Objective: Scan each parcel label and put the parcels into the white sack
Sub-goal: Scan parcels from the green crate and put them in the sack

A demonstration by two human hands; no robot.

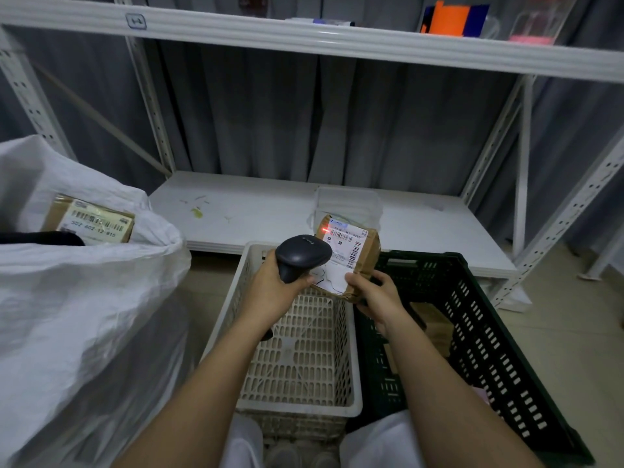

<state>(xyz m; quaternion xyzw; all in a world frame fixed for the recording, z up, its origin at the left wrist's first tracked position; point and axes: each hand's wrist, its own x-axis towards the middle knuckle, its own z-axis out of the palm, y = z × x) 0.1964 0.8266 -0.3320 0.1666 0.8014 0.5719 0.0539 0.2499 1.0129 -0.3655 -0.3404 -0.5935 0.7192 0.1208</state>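
Two hands work together: the left hand (273, 292) grips a scanner (301, 257), aiming red light at the label of a parcel (351, 251) the right hand (374, 295) holds tilted above the crates; the white sack (84, 298) waits at left.

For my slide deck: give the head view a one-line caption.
Left hand aims scanner at parcel held in right hand, beside white sack.

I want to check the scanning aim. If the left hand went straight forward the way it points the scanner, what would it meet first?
Most likely the label on the brown parcel held by the right hand. The scanner in the left hand faces it, with a red light on the label; depth is unclear.
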